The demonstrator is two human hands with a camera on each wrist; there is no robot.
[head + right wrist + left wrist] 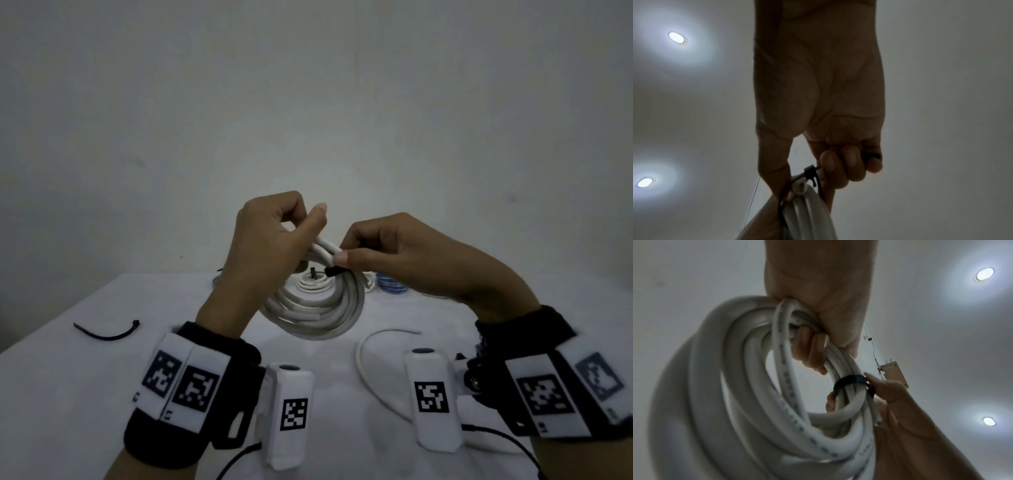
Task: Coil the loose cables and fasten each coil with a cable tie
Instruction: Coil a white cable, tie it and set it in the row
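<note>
Wrist-worn cameras frame both hands raised above the surface (85,394): the left hand (270,240) grips a white cable coil (315,308), while the right hand (394,253) pinches a black cable tie (851,381) looped around it, its head (809,174) visible only from the right wrist.

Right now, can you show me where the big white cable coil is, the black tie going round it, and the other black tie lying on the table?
white cable coil (318,317), head view, lower loops.
black tie (851,380), left wrist view, band around the coil.
spare black tie (108,332), head view, middle of strap.
</note>
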